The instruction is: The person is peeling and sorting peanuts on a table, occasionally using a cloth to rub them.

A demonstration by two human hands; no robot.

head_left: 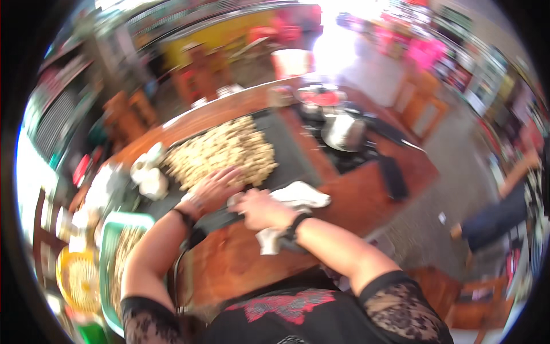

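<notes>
A broad heap of pale, small food pieces [223, 150], perhaps shelled nuts or dough bits, covers much of a dark flat griddle or board [283, 142] set in the wooden table. My left hand [217, 189] lies with spread fingers at the heap's near edge. Close to its right, my right hand [262, 210] is curled at the near edge of the dark surface; blur hides whether its fingers hold something. A white cloth [300, 195] lies beside and partly behind my right hand, with another white piece hanging below the wrist.
A steel pot [343, 131] stands on a black stove [356, 161] at the right. White containers [150, 180] are left of the heap. A green plastic basket [105, 258] and a yellow basket [79, 279] sit lower left. Another person [498, 219] is at far right, near wooden chairs.
</notes>
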